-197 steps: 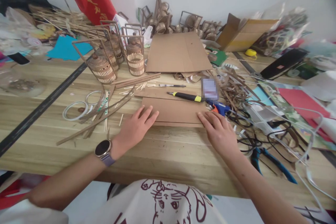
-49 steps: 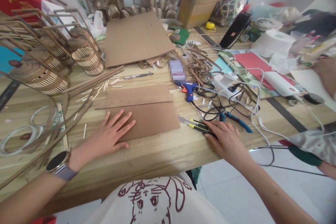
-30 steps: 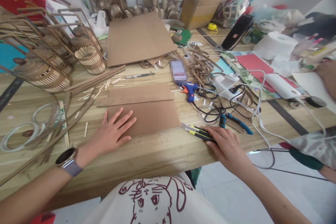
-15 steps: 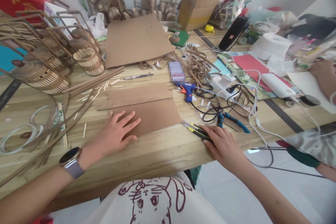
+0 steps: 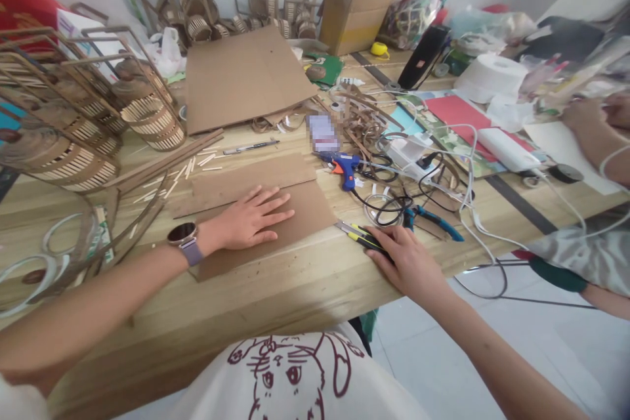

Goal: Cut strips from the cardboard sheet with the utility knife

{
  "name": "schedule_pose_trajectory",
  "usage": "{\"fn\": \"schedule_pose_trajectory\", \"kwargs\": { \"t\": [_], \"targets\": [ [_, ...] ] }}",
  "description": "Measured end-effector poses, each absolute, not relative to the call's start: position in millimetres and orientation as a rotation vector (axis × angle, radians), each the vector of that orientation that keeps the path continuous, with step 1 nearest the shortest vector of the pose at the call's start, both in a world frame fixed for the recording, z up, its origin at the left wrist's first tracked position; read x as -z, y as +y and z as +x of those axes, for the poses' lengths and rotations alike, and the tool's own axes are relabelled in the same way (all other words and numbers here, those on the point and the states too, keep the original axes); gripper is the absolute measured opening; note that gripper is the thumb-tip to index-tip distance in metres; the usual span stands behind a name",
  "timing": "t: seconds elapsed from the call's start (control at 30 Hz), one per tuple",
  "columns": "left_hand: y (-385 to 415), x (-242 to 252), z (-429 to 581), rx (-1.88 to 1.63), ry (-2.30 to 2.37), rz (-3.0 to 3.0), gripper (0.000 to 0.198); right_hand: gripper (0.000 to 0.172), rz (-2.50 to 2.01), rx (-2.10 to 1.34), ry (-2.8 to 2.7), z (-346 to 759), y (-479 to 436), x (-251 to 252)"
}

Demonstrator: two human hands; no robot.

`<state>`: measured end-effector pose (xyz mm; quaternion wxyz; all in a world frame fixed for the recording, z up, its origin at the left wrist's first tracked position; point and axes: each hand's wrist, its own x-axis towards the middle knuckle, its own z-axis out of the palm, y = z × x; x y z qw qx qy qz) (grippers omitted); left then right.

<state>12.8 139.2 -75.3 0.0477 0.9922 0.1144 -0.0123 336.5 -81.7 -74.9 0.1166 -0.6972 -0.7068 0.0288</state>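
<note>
My left hand [image 5: 251, 220] lies flat on a brown cardboard piece [image 5: 310, 210], its fingers spread. A narrower cardboard strip [image 5: 231, 178] lies along the far side of that piece. In my right hand [image 5: 408, 259] is a black and yellow utility knife [image 5: 358, 233], low over the table near the front edge. Its blade is out and points left, close to the cardboard's right corner. Beyond the knife are a blue glue gun [image 5: 348, 169] and blue-handled pliers [image 5: 436, 222].
Several bamboo lanterns [image 5: 150, 119] stand at the left. A large cardboard sheet [image 5: 246, 82] and an open box [image 5: 364, 16] are farther back. White cables [image 5: 472, 193] trail over the right side. Another person's hands [image 5: 588, 125] rest at the far right.
My left hand has slid right, farther onto the cardboard. The knife stays in my right hand in nearly the same place. The view has shifted slightly.
</note>
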Motion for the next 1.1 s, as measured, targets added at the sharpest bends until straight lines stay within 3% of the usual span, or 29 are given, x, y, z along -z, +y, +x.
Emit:
{"fn": "schedule_pose_trajectory", "kwargs": {
  "t": [1.1],
  "targets": [
    [124,82,13,-0.092,0.566,2.97,0.055,0.044,-1.988,-0.048,-2.026,329,-72,80]
  ]
}}
